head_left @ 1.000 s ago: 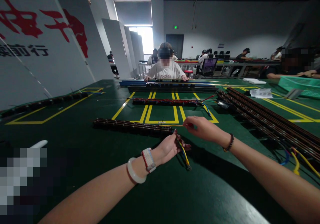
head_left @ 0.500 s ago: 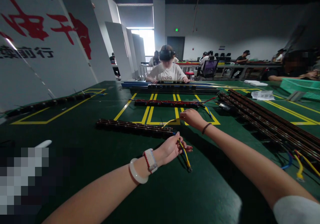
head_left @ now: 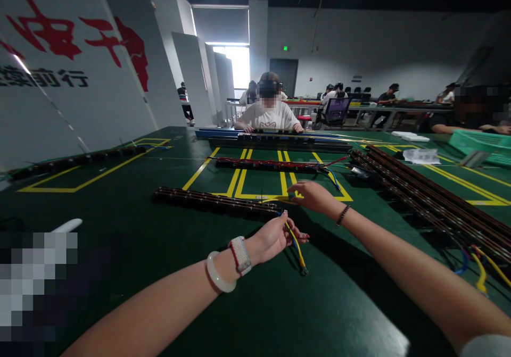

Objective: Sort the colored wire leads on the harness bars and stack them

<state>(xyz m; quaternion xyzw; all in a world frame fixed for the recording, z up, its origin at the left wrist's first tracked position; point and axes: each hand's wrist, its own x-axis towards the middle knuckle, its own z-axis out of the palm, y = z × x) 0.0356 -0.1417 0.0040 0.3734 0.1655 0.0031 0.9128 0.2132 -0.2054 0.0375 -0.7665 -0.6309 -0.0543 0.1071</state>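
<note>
A long dark bar assembly (head_left: 215,201) lies on the green table (head_left: 159,261), its right end by my left hand (head_left: 275,238). My left hand, with a watch and a pale bangle at the wrist, pinches the blue and yellow cables (head_left: 296,245) that come out of that end; their tips hang toward me. Just beyond, my right hand (head_left: 305,191) is at the end of a thin yellow wire (head_left: 275,201) that runs low from the bar. Its fingers are bent; whether the wire is between them is too small to tell.
Another bar with red wires (head_left: 263,164) lies farther back. Several long bars (head_left: 419,202) are stacked at the right, near a green basket (head_left: 479,143). Across the table sits a person (head_left: 267,115) with both hands at dark parts.
My right hand has come down slightly and its fingers look looser. The yellow wire, raised in an arc before, now lies lower. My left hand has barely moved.
</note>
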